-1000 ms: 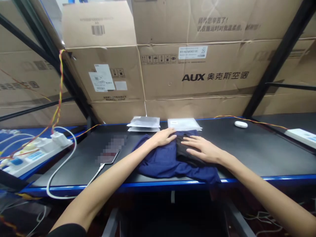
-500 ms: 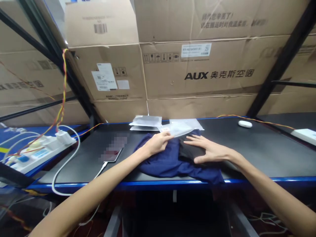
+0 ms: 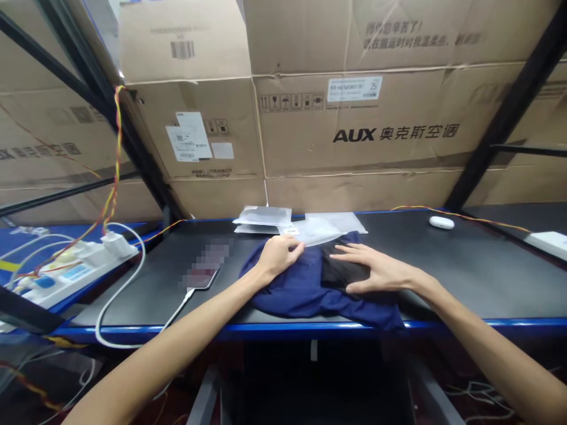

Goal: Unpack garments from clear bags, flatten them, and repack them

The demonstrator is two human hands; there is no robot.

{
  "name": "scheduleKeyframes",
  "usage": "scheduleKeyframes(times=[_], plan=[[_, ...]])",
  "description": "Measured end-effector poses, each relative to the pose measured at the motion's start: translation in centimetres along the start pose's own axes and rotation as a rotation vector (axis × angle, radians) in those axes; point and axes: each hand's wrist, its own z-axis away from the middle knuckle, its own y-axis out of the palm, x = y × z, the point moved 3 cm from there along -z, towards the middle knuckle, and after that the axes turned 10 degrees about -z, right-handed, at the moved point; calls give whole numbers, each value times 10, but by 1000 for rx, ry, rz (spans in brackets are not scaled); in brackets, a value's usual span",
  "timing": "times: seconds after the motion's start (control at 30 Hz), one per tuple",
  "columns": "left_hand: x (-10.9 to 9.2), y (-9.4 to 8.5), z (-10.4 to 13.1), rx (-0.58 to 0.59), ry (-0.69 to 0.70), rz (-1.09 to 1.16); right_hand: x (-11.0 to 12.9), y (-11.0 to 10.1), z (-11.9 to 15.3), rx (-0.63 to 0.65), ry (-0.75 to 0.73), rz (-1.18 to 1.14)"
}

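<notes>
A navy blue cloth garment [image 3: 292, 292] lies bunched on the black tabletop, its lower right part reaching the front edge. Folded on it is a black piece of cloth [image 3: 339, 273]. My right hand [image 3: 383, 268] rests flat over the black cloth, fingers spread. On the garment's upper left, my left hand [image 3: 278, 258] has its fingers curled in and the thumb along them; what they hold, if anything, is hidden. Just beyond those fingers lies a clear plastic bag [image 3: 316, 231] with a small label, overlapping another clear bag [image 3: 343, 222] behind it.
Stacked flat packets [image 3: 263, 216] lie at the table's back. To the left are a phone [image 3: 206, 268] on a white cable and a power strip [image 3: 80, 271]. A white case [image 3: 442, 222] sits back right. Cardboard boxes [image 3: 354, 159] and black posts [image 3: 500, 118] stand behind.
My left hand has moved slightly left, its fingers curling in further. The labelled plastic bag now lies flatter, shifted a little left. My right hand stays on the black cloth.
</notes>
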Motion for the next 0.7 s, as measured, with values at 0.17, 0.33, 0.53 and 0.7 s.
scheduleKeyframes(times=[0.17,0.33,0.53,0.7], plan=[[3,3,0,-23,-17,14,-1,0,-4,-72,-83,39],[2,3,1,2,-37,1,3,3,-7,-193,-174,59],[3,4,-1,37,-82,-85,6,4,-6,-217,-222,52],[8,9,-1,33,-68,-51,5,5,-5,-206,-230,48]])
